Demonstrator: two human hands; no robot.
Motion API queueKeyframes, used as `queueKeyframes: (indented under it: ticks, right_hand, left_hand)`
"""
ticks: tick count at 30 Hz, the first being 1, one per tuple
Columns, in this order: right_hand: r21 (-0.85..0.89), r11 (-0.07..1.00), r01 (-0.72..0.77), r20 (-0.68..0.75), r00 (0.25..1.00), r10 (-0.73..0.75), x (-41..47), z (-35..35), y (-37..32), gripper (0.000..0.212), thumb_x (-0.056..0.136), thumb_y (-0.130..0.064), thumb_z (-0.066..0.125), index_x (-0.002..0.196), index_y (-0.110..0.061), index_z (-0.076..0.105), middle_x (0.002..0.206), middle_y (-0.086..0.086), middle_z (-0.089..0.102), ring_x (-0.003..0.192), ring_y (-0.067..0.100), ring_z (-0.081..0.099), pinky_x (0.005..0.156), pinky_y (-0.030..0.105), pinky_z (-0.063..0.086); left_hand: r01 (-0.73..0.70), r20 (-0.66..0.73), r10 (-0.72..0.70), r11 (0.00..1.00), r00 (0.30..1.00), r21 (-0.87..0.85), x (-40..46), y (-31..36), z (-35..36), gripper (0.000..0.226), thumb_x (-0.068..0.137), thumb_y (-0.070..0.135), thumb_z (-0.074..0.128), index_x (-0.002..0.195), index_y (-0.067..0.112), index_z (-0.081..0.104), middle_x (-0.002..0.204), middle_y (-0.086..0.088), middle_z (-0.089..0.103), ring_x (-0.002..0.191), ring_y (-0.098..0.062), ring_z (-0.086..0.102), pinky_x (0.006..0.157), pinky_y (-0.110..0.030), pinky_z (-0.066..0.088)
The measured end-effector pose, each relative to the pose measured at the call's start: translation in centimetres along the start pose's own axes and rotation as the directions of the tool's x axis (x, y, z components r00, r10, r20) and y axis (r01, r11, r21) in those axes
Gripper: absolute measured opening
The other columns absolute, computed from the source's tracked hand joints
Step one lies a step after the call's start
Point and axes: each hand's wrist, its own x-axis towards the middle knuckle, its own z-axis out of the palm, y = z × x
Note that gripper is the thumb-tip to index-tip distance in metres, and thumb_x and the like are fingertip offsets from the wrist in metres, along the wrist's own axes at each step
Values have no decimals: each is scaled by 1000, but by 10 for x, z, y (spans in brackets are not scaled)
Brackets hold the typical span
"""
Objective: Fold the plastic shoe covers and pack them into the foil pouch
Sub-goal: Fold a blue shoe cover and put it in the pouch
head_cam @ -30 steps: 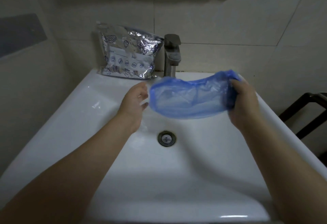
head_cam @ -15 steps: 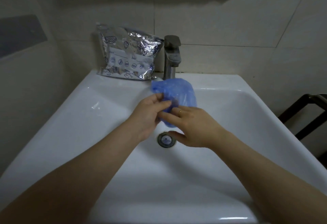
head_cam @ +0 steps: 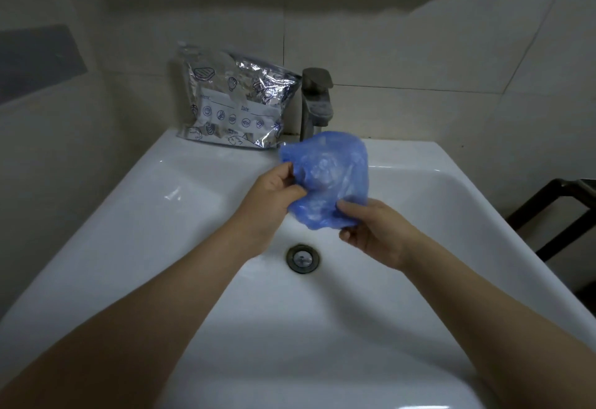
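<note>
While the left hand (head_cam: pixel 274 189) pinches the shoe cover (head_cam: pixel 329 179), the right hand (head_cam: pixel 374 231) grips its lower edge.

One head-worn wide-angle view looks forward and steeply down from close above a white washbasin (head_cam: pixel 161 215), facing the tiled wall behind it. The basin fills the lower frame, its drain (head_cam: pixel 302 258) near the centre and the faucet (head_cam: pixel 316 102) above. Both forearms enter from the bottom corners, and straight edges bow toward the frame's borders.
</note>
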Motion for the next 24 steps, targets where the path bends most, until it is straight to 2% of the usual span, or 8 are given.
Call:
queueKeyframes:
  ticks: [3,5,7,13,15,17,20,24]
  right_hand:
    - [-84,985,153,-52,986,-158,0,-4,-8,7,90,-9,54,90,-9,60,77,5,60,66,11,53,60,20,45]
    - [-218,957,191,-30,979,-202,-2,-6,-9,8,91,-11,53,93,-9,61,79,6,61,69,13,56,66,23,46]
    - [-275,940,204,-14,976,-216,-4,-4,-8,9,93,-12,52,94,-9,60,78,6,63,67,13,59,66,24,48]
    - [-568,803,182,-15,973,-232,-11,-2,-10,24,101,-20,35,94,-13,58,70,6,67,55,12,56,54,21,45]
    - [-416,896,158,-57,978,-199,-10,-5,-13,23,101,-14,32,98,-13,56,62,6,64,49,11,50,51,21,41]
    - [-64,992,106,-72,991,-111,-9,-8,-16,21,98,-8,33,100,-12,54,55,4,57,46,10,47,48,19,40]
    - [313,950,19,-4,1000,-19,-8,-8,-16,17,92,-7,38,98,-8,53,53,4,53,44,10,49,47,18,41]
    - [429,903,-33,30,999,22,-7,-5,-15,23,78,-7,45,85,2,66,65,12,68,55,19,66,57,23,55]
  left_hand:
    - [83,25,-83,996,996,-29,0,2,-2,27,68,5,56,92,15,61,76,8,69,74,-5,64,71,-18,52]
    - [154,40,-156,987,987,46,0,1,-3,19,80,6,62,95,18,62,90,0,70,82,-11,66,76,-23,54]
    - [201,-15,-201,973,979,117,-2,0,-3,15,90,4,53,92,17,61,96,-9,66,81,-15,65,70,-23,56]
    - [282,-30,-283,936,959,209,-2,0,-7,12,100,16,39,106,21,48,72,-5,70,56,-15,68,54,-22,56]
    - [287,-39,-285,941,958,180,-1,-1,-7,11,100,17,38,104,18,49,60,-4,69,52,-13,67,51,-20,54]
    - [288,-41,-285,951,958,111,-1,0,-7,15,100,13,37,99,16,52,57,-4,68,51,-11,65,49,-18,52]
    - [298,-18,-301,951,954,-85,-1,2,-5,25,99,5,33,97,15,55,60,-3,69,52,-9,65,47,-17,50]
    - [302,0,-327,874,945,-381,-3,4,-3,27,99,4,29,97,7,56,65,-8,71,57,-11,68,49,-17,53]
